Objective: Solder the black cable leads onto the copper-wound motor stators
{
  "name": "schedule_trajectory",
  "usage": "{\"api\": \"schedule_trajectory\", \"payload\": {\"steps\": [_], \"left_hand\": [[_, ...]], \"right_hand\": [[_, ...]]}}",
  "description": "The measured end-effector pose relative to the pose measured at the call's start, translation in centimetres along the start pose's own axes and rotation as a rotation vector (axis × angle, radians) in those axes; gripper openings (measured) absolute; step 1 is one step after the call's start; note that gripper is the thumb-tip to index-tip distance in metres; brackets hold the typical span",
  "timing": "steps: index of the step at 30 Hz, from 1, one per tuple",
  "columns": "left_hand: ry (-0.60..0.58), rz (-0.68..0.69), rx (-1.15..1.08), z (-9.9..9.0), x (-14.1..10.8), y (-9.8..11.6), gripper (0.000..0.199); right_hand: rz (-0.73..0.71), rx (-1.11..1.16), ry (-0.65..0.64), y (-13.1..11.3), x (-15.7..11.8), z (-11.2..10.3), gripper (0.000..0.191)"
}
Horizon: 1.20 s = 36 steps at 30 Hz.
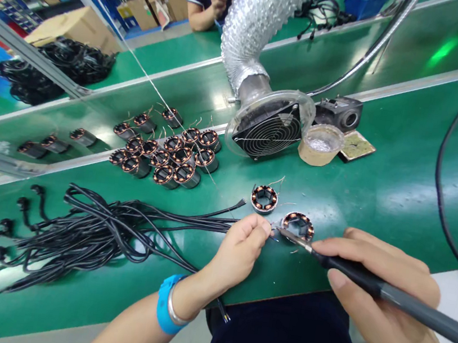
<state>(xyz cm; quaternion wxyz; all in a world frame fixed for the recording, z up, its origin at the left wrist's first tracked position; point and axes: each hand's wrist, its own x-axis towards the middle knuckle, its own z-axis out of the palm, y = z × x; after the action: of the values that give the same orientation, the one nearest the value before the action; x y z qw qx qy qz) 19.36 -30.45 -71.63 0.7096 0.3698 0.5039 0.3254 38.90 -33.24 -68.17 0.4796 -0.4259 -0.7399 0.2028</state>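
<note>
My right hand (383, 289) grips a soldering iron (361, 278) like a pen, its metal tip pointing left. That tip is at the near edge of a motor stator (298, 226) with copper windings, close to the fingers of my left hand (244, 247). Thumb and forefinger of the left hand are pinched on the stripped end of a black power cable (205, 222); thin wires stick out past the fingertips. A second stator (264, 199) stands just behind, with fine copper leads rising from it. The exact contact between tip and wires is too small to make out.
Black power cables (88, 231) with plugs spread across the left. Several more stators (182, 155) stand behind them. A fume extractor fan (271, 129) on a foil duct (249, 27), a tape-like roll (321, 145) and a sponge tray (356, 147) are at the back. Across the bench is another person's hand (219, 1).
</note>
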Motion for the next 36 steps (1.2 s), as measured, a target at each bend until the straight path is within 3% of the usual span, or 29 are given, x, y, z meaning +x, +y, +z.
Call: {"api": "schedule_trajectory", "payload": {"steps": [4, 21, 28, 36], "left_hand": [[0.0, 0.004, 0.011, -0.1, 0.0, -0.1, 0.041], [-0.004, 0.009, 0.017, -0.2, -0.1, -0.1, 0.042], [-0.015, -0.019, -0.007, 0.0, -0.1, 0.3, 0.046], [-0.125, 0.004, 0.013, -0.6, -0.2, 0.0, 0.043]], "right_hand": [[-0.047, -0.001, -0.002, -0.3, 0.0, 0.1, 0.023], [-0.004, -0.039, 0.09, 0.3, -0.7, -0.6, 0.026], [0.071, 0.018, 0.164, 0.9, -0.6, 0.6, 0.035], [-0.229, -0.08, -0.133, 2.9, 1.7, 3.7, 0.025]]}}
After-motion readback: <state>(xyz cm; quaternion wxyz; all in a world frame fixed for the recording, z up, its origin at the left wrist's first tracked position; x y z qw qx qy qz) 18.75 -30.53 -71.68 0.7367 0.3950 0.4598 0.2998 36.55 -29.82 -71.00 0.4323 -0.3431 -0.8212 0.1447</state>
